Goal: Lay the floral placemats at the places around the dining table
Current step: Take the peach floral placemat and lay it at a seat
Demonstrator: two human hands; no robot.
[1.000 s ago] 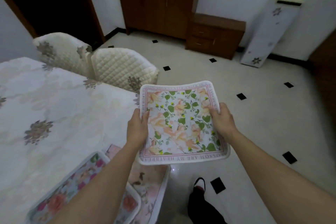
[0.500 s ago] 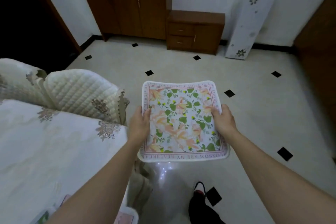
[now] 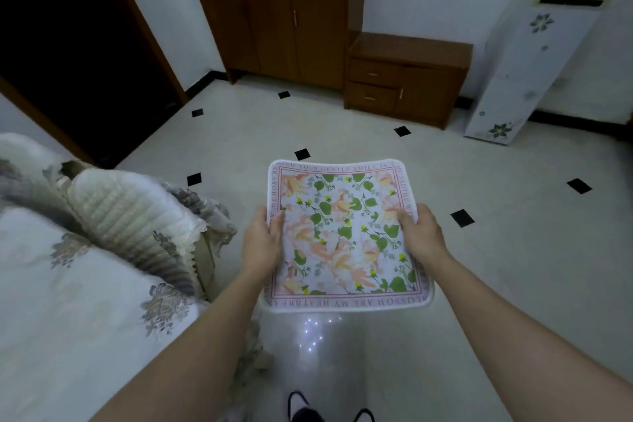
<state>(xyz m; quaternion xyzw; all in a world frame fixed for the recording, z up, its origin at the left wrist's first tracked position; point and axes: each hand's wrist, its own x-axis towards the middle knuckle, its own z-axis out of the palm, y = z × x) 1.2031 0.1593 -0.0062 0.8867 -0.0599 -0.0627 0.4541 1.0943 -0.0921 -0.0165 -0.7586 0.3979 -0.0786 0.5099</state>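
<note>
The left hand (image 3: pixel 262 243) and right hand (image 3: pixel 423 236) each clamp a side edge of the placemat (image 3: pixel 346 233), keeping it flat over the floor, with the table (image 3: pixel 68 301) at nine o'clock, probably for carrying to another place.

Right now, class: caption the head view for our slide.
Left hand and right hand hold a floral placemat above the tiled floor, beside the dining table.
</note>
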